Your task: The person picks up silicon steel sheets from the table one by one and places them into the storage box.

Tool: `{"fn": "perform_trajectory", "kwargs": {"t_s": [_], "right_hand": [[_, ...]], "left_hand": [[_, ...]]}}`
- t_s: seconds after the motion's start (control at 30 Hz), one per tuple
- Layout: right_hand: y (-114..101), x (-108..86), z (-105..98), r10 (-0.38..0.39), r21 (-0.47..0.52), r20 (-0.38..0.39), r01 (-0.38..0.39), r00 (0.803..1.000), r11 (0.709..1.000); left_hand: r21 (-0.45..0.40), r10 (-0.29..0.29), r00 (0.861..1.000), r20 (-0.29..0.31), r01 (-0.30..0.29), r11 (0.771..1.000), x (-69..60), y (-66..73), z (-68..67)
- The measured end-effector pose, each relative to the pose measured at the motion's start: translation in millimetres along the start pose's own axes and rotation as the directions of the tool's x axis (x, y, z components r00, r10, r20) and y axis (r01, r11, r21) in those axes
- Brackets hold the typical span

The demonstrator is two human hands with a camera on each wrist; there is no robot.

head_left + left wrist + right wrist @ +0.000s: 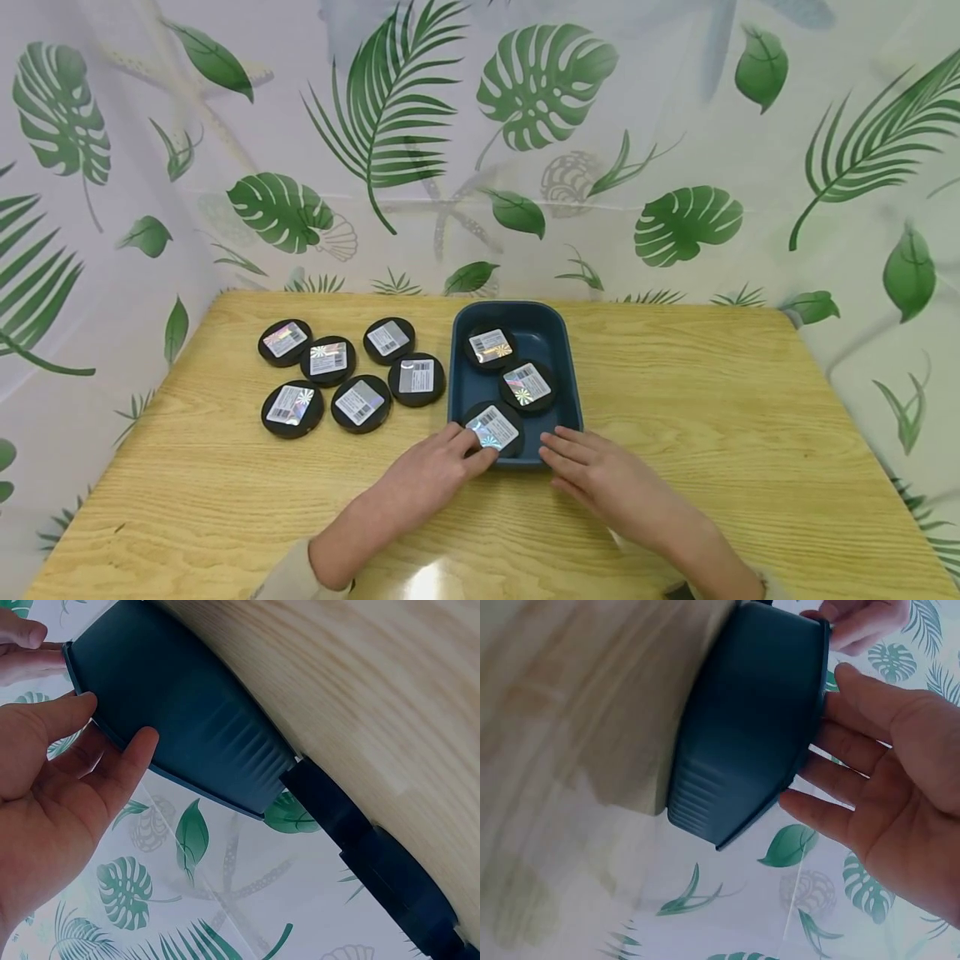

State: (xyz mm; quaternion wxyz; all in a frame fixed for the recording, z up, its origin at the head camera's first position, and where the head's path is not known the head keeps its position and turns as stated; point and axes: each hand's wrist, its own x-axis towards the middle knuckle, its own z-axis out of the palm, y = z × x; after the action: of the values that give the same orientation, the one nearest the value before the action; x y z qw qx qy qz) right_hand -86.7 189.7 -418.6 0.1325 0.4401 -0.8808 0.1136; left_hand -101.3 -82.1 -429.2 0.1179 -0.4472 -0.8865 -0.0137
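Note:
A dark blue bin (537,346) holds three black round discs with shiny white-and-silver labels. My left hand (435,467) reaches over the near left rim and holds one disc (497,427) by its edge, thumb at the near side and fingers at the left. Two other discs, a middle one (527,384) and a far one (489,347), lie label up inside. My right hand (603,477) is at the near right rim, fingers fairly straight with their tips over the bin. In the right wrist view the bin's outer wall (742,712) hides those fingertips.
Several more labelled black discs (360,403) lie on the wooden table (697,400) left of the bin, some close together or touching. One disc (416,379) sits near the bin's left wall. Behind the table hangs a leaf-printed cloth (435,250).

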Motion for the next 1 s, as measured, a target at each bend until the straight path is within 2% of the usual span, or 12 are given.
{"fn": "perform_trajectory", "kwargs": {"t_s": [0.5, 0.83, 1.0], "right_hand": [[1, 6.0, 9, 0.081, -0.059, 0.026, -0.079, 0.996, 0.995], [7, 5.7, 13, 0.021, -0.020, -0.013, -0.022, 1.000, 1.000], [9, 6.2, 16, -0.006, 0.001, -0.055, 0.006, 0.998, 1.000]], "left_hand": [[-0.002, 0.002, 1.000, -0.021, -0.002, 1.000, 0.2, -1.0, 0.9], [-0.009, -0.004, 1.000, -0.016, 0.004, 1.000, -0.2, 0.2, 1.3], [-0.011, -0.006, 1.000, -0.012, 0.006, 1.000, -0.4, 0.9, 1.2]]}}
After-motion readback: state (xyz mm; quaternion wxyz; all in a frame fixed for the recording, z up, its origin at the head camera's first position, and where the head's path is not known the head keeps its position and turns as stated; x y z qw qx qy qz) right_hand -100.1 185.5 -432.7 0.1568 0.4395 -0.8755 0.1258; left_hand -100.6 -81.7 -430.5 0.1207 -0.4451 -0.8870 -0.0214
